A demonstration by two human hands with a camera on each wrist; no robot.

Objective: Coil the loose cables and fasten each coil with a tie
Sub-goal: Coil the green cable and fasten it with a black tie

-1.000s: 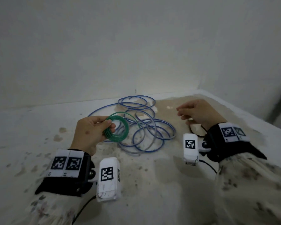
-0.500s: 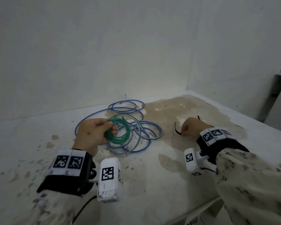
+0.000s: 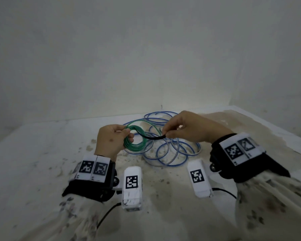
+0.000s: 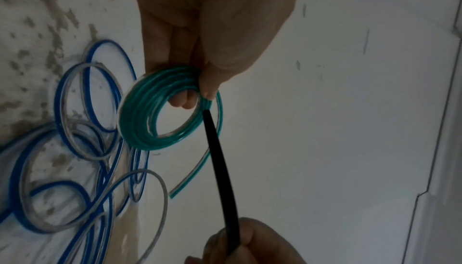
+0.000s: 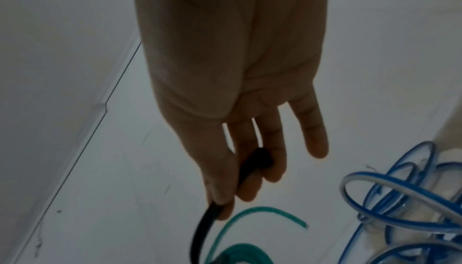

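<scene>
My left hand (image 3: 111,141) pinches a small green cable coil (image 3: 135,144) between thumb and fingers, held above the table. In the left wrist view the green coil (image 4: 160,110) has a loose tail curving off it. My right hand (image 3: 189,129) pinches one end of a black tie (image 3: 152,136); the tie's other end reaches the green coil by my left thumb. The right wrist view shows the black tie (image 5: 207,222) gripped between thumb and forefinger, the other fingers extended. A loose blue cable (image 3: 170,152) lies sprawled on the table behind and under both hands.
The white table (image 3: 42,153) is stained brown around the cables. A grey wall (image 3: 146,58) stands close behind, with a corner at the right. The blue cable's loops (image 4: 82,129) spread to the left of the green coil in the left wrist view.
My right hand picked up the black tie from the table at the right and brought it across to the green coil. The left hand kept holding the coil.
</scene>
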